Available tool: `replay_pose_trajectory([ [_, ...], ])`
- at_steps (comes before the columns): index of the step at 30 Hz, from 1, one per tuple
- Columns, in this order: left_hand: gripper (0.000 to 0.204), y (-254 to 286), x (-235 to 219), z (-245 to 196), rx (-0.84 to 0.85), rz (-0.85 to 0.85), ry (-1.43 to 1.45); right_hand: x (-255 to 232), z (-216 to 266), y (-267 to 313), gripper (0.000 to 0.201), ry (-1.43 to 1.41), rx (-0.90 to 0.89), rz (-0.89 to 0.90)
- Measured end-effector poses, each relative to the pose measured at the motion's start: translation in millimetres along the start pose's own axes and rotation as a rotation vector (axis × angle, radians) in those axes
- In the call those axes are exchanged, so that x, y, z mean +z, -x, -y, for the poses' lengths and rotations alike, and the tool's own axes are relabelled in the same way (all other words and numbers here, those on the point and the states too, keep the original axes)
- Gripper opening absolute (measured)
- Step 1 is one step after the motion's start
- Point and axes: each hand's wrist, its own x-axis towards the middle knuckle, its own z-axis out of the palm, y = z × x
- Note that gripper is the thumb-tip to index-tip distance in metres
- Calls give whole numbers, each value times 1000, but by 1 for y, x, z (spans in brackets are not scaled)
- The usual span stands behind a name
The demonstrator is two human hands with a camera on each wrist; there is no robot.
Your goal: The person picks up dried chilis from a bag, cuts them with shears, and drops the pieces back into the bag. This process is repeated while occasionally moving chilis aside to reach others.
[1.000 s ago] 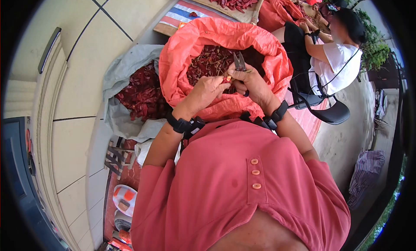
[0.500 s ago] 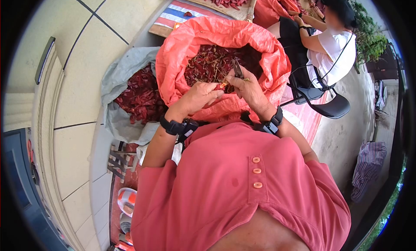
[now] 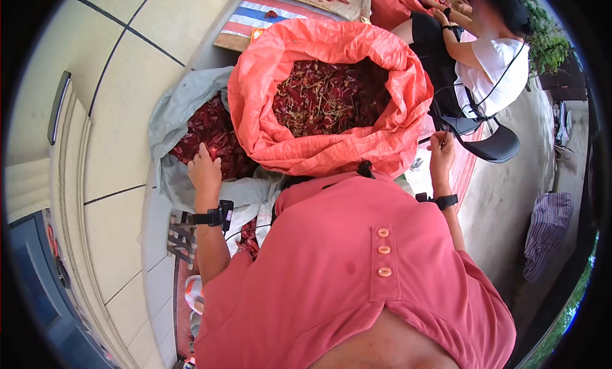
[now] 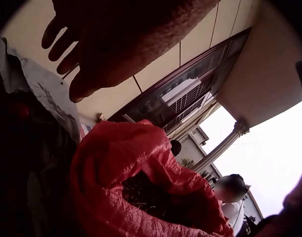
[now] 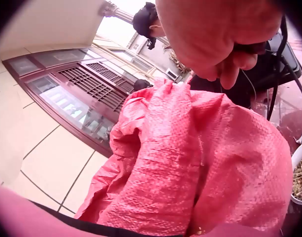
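My left hand [image 3: 205, 171] is over the grey sack [image 3: 167, 120] of dried red chili peppers [image 3: 205, 130]. Its fingers [image 4: 67, 44] are spread in the left wrist view, with nothing between them. Off to the right of the large red woven sack [image 3: 255, 108], my right hand [image 3: 442, 160] holds small dark scissors [image 3: 444, 138] upright. In the right wrist view its fingers [image 5: 230, 74] curl round the dark handle. Inside the red sack lie more dried chilies [image 3: 325, 98], strewn with pale stems.
A seated person [image 3: 491, 63] works at another red sack [image 3: 392, 6] at the upper right, beside a black chair [image 3: 491, 146]. A striped board [image 3: 274, 15] lies beyond my sack. A white bucket [image 5: 294, 195] of stems stands low on the right. A wooden stool [image 3: 182, 238] is lower left.
My hands were together over the red sack, with a chili between them and scissors in the right. They have parted: left to the grey sack without the chili, right outward with the scissors.
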Motion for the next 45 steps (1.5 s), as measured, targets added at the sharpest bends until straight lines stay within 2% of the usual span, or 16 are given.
replay_pose_trajectory([
  [2,36,-10,-8,-15,131,-290,-8,0,-49,11,9,61,92,14],
  [5,31,-24,-23,-72,245,-183,440,0,-94,18,13,52,233,52],
  [8,24,-40,3,-136,399,33,461,1,-175,21,20,228,11,59],
  [11,29,-66,67,-170,505,113,165,-4,-150,32,27,-113,430,20],
  [13,34,-90,112,-179,470,277,140,-11,-118,41,29,-62,618,56],
  [18,45,-112,174,-174,477,457,43,-26,-102,84,27,-93,663,128],
  [19,40,-112,184,-171,507,335,95,-31,-112,94,28,-92,651,130],
  [22,25,-118,167,-175,529,391,83,-48,-100,118,29,-84,754,84],
  [28,21,-117,177,-153,675,237,-6,-67,-101,144,31,-85,831,51],
  [31,20,-116,177,-152,623,167,42,-65,-99,140,28,-79,797,60],
  [37,20,-102,138,-167,387,466,473,-50,-46,81,5,-180,557,89],
  [38,24,-100,152,-164,446,426,657,-42,-33,66,7,-190,502,112],
  [39,23,-95,144,-171,328,527,755,-33,-19,52,9,-198,447,134],
  [41,31,-83,89,-192,287,697,1142,-8,31,28,14,-334,335,254],
  [43,34,-79,49,-207,288,696,1140,13,73,5,17,-209,166,449],
  [45,36,-74,30,-219,275,682,1217,41,117,-9,18,-379,137,616],
])
